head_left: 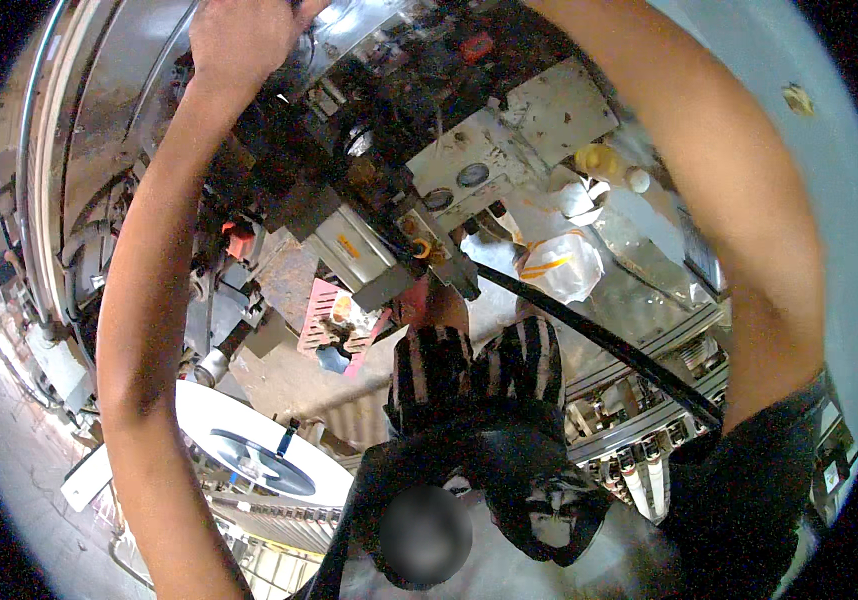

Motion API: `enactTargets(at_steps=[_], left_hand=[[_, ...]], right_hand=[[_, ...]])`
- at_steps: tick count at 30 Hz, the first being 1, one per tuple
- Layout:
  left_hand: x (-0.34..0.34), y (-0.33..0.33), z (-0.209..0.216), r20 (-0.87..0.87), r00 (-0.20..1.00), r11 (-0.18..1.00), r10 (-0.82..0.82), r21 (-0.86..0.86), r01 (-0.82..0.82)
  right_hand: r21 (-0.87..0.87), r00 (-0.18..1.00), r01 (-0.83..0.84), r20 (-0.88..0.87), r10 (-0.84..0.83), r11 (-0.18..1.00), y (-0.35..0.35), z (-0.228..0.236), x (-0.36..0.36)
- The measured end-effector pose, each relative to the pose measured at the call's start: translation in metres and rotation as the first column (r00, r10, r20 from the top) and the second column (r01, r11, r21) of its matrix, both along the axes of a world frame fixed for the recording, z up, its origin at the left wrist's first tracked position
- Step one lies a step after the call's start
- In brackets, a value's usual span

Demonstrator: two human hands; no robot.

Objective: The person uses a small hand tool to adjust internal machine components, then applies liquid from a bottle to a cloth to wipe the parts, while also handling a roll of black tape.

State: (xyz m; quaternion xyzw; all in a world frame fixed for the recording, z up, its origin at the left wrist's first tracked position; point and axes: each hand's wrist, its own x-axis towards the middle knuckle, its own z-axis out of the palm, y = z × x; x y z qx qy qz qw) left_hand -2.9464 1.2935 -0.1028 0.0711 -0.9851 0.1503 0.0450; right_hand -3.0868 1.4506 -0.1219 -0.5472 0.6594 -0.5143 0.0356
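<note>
My left arm stretches up the left side to my left hand [244, 45] at the top edge. The back of that hand shows with part of the thumb, near a shiny metal surface of a machine; the fingers are cut off by the edge. Whatever they touch is hidden. On the right, my bare right forearm [649, 75] reaches past the top edge, so my right hand is out of the picture. Between the arms lies dark, greasy machinery, with a grey block-shaped metal cylinder [349, 245] and a pale metal plate [484, 150] with round holes.
A black bar [599, 345] slants down to the right. Below the cylinder lies a pink slotted plastic tray [324, 310]. A crumpled clear bag [564, 265] and a yellowish bottle [599, 160] rest on the right. A white disc [314, 435] stands at lower left.
</note>
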Motion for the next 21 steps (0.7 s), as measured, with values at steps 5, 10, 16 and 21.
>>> enactTargets(at_steps=[5, 10, 16, 21], left_hand=[[0.028, 0.018, 0.053, -0.201, 0.960, 0.980, -0.197, -0.038, 0.193], [0.034, 0.017, 0.110, -0.249, 0.968, 0.889, -0.033, 0.434, 0.142], [0.047, 0.017, 0.126, -0.217, 0.976, 0.746, -0.017, 0.647, 0.157], [0.114, 0.078, 0.109, 0.051, 0.980, 0.136, 0.195, 0.988, -0.078]], right_hand=[[0.023, 0.981, -0.017, 0.194, 0.012, 1.000, 0.002, 0.004, 0.018], [-0.020, 0.857, -0.005, 0.514, 0.014, 1.000, 0.023, -0.006, -0.007], [0.089, 0.873, 0.372, 0.303, -0.381, 0.924, 0.095, 0.067, 0.042], [-0.029, 0.713, 0.678, 0.265, -0.649, 0.734, 0.111, 0.071, 0.149]])
